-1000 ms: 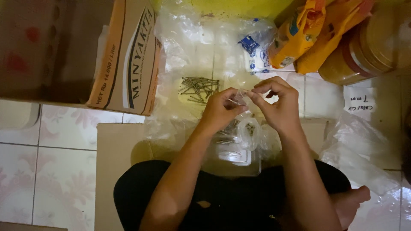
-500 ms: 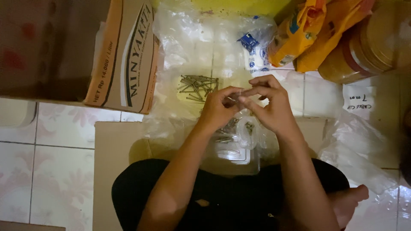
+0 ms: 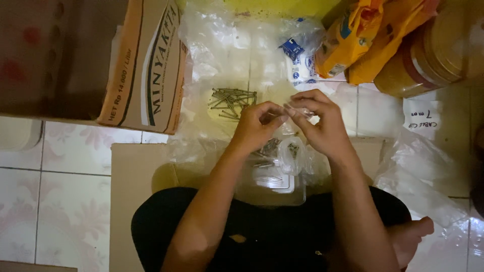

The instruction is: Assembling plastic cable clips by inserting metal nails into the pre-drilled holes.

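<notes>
Hands (image 3: pixel 290 123) pinch small clear bag (image 3: pixel 297 112); nail pile (image 3: pixel 233 102) beyond

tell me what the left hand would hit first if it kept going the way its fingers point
The left hand points up and right, toward the right hand, whose fingertips it nearly touches over a small clear bag. It would likely meet that bag and those fingers first; depth is unclear.

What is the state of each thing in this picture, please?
Left hand: pinching a small clear bag.
Right hand: pinching the same bag.
Small bag: held up between both hands.
Nails: loose pile on plastic sheet.
Cardboard box: open, lying on its side.
Clear tray: open, holds small parts.
</notes>
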